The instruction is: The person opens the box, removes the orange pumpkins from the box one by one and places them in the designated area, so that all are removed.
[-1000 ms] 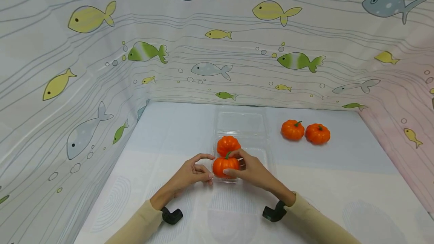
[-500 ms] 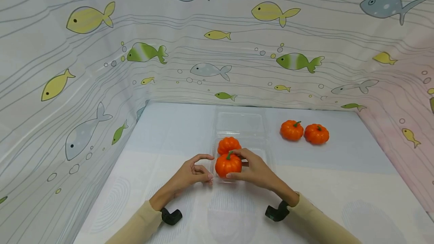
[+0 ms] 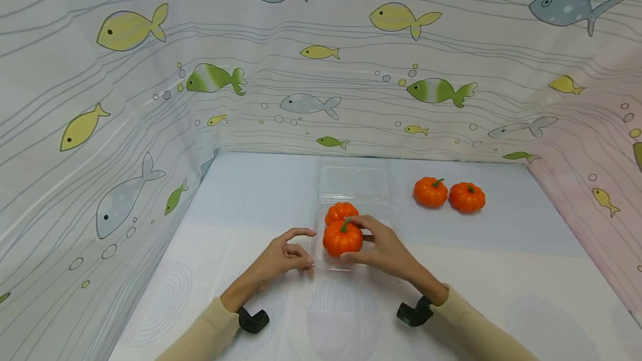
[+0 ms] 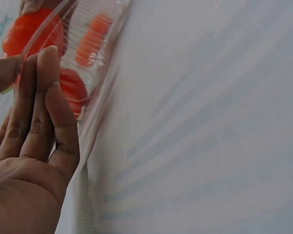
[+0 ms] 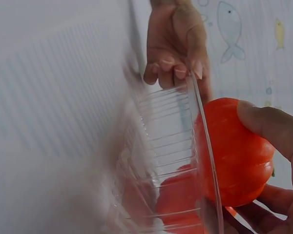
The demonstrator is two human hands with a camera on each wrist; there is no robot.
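Observation:
My right hand [image 3: 383, 247] grips an orange pumpkin [image 3: 343, 239] with a green stem, thumb on its near side, above the front left part of a clear plastic container [image 3: 333, 264]. In the right wrist view this pumpkin [image 5: 234, 153] is above the container's rim. Another orange pumpkin [image 3: 341, 212] sits behind it in the container. My left hand [image 3: 281, 258] pinches the container's left rim between thumb and fingers; the left wrist view shows the clear rim between the thumb and fingers of that hand [image 4: 34, 131].
Two orange pumpkins [image 3: 430, 192] [image 3: 467, 198] stand side by side on the table, right of the container. The container's open lid [image 3: 355, 181] lies flat behind its base. A fish-patterned curtain [image 3: 281, 127] surrounds the back and sides of the table.
My right hand has lifted the front pumpkin from the container's front left corner and moved it slightly right and away from me. The left hand has stayed at the rim.

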